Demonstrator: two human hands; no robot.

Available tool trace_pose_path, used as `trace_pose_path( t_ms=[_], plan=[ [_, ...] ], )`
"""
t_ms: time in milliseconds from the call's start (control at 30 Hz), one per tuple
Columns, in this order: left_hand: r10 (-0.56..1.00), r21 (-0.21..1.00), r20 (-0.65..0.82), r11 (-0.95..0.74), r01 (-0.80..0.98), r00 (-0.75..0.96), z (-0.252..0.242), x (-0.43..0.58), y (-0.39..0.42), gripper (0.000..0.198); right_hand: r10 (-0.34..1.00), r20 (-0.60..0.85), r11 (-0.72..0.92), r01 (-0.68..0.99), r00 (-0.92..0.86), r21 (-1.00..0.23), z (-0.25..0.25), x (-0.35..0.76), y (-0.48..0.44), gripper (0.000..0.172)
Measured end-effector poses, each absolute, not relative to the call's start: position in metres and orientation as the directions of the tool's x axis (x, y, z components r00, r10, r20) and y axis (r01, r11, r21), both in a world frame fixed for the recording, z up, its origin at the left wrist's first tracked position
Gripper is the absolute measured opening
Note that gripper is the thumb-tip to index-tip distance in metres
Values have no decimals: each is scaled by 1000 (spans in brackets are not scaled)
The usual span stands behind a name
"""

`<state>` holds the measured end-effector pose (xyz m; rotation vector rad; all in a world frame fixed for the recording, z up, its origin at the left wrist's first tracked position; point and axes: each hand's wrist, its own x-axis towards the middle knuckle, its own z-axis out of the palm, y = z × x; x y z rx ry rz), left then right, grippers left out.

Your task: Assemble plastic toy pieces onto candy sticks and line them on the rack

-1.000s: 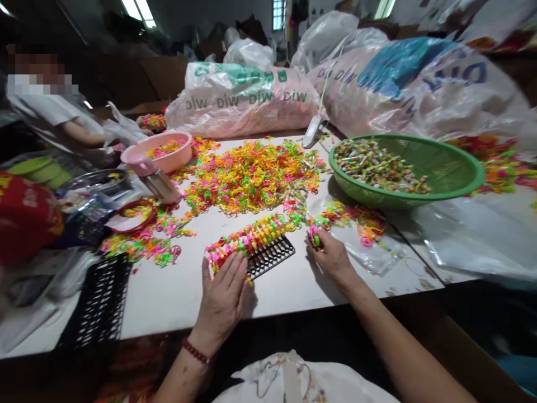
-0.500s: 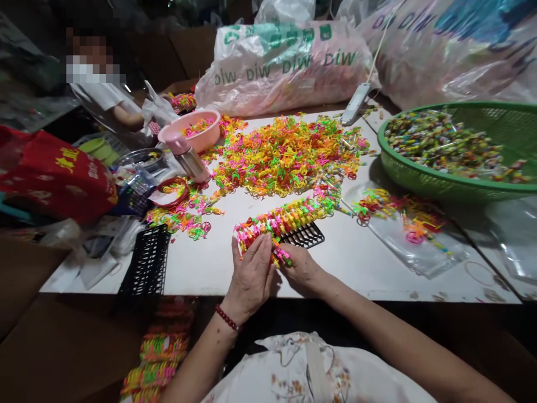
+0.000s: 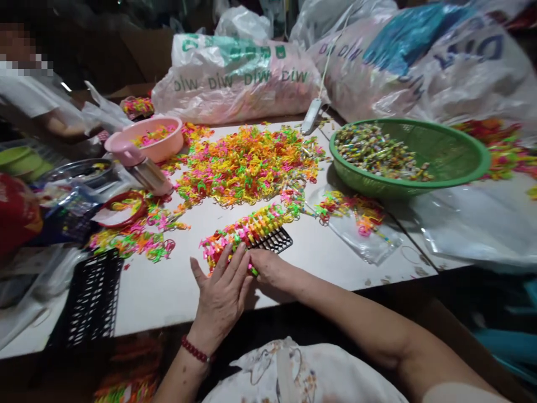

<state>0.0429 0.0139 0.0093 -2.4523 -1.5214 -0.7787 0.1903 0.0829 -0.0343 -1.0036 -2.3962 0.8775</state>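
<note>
A black plastic grid rack lies on the white table in front of me, its right end bare. Rows of small bright plastic pieces in pink, yellow, red and green fill the rest of it. My left hand rests over the near left part of these rows, fingers stretched and thumb apart. Beside it, my right hand is closed at the rack's near edge, with green and pink bits showing at its fingertips. The left fingers partly cover what it grips.
Beyond the rack spreads a heap of loose plastic pieces. A green basket of small wrapped items stands right, clear bags before it. On the left are a pink basin, a flask and stacked black racks. A person sits far left.
My left hand has gone from curled fingers on the pieces to stretched and spread. My right hand stays closed beside it. The view has swung to the right.
</note>
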Motion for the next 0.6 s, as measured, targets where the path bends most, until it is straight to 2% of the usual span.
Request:
trace_pose_path(
  t_ms=[133,200,233,267,333,433,500,600],
  plan=[
    [787,174,532,-462,870,311,9,46,15,46,767,231,556,439,-599,-706,-27,216,74,21],
    [776,183,548,-474,861,311,10,45,15,45,851,294,501,503,-435,-705,-22,254,75,20],
    [769,186,555,-486,854,316,10,45,16,44,901,302,432,599,-311,-674,-19,279,78,18],
    [761,189,563,-498,846,322,10,45,16,42,934,306,341,714,-184,-611,-16,305,82,17],
    [751,199,572,-516,833,329,10,44,16,40,947,317,87,909,52,-409,-11,358,94,22],
    [759,229,579,-502,834,298,9,46,16,37,947,228,-209,972,228,-104,-5,413,114,20],
    [766,245,580,-489,837,278,9,47,15,36,949,157,-274,962,272,-12,-3,428,123,17],
    [761,235,581,-496,836,289,10,44,12,36,947,139,-292,956,289,2,-1,423,125,17]
  ],
)
